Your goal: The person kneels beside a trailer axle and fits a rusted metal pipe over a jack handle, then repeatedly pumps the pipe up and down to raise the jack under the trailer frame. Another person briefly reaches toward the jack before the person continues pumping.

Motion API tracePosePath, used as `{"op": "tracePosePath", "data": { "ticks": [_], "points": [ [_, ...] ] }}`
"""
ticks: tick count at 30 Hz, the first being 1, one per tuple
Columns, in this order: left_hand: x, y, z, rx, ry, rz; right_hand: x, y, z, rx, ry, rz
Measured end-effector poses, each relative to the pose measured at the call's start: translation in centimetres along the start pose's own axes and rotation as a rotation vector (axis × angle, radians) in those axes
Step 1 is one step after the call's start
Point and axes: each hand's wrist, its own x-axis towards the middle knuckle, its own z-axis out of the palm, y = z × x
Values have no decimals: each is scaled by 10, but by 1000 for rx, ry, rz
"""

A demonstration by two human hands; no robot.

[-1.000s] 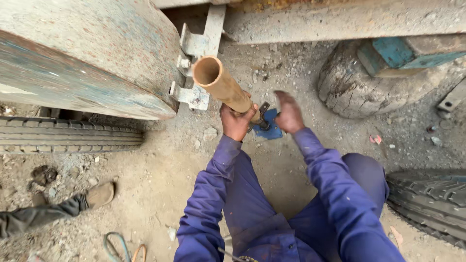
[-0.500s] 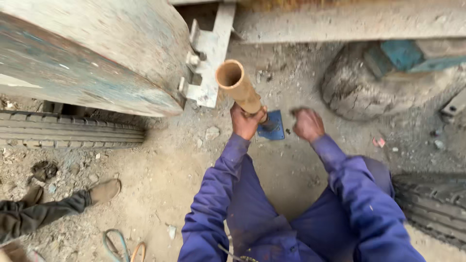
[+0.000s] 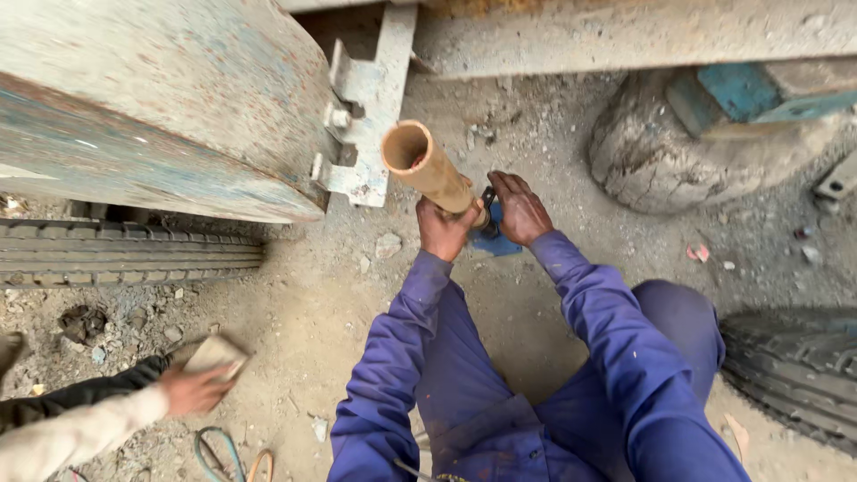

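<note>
A tan hollow pipe [image 3: 427,166] rises toward the camera from a blue jack [image 3: 496,243] on the dirt ground. My left hand [image 3: 445,228] grips the pipe near its lower end. My right hand [image 3: 520,209] rests on the jack, next to a dark metal part at the pipe's base. Both arms wear purple-blue sleeves. The jack is mostly hidden under my hands.
A worn vehicle body [image 3: 161,116] with a white bracket [image 3: 368,107] stands at upper left. A tyre tread [image 3: 125,252] lies at left, another tyre [image 3: 790,375] at lower right, a muddy wheel [image 3: 678,152] upper right. Another person's hand [image 3: 192,388] holds a flat block at lower left.
My right hand has moved back onto the jack beside the pipe base. Another person's hand with a block has come in at lower left, where a leg and shoe were.
</note>
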Motion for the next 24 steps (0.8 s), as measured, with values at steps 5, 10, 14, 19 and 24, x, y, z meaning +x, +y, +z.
{"op": "tracePosePath", "data": {
  "ticks": [5,10,14,19,24],
  "points": [
    [-1,-6,1,-5,-9,6,-1,3,12,-159,35,-160],
    [1,-18,4,-132,2,-57,-67,24,43,-111,-579,104],
    [-5,-27,6,-70,57,-60,-103,61,49,626,-828,157],
    [-10,-34,8,-104,34,-70,-90,55,35,251,-705,246],
    [-12,-43,9,-146,50,-67,-88,27,9,14,-491,257]
  ]
}}
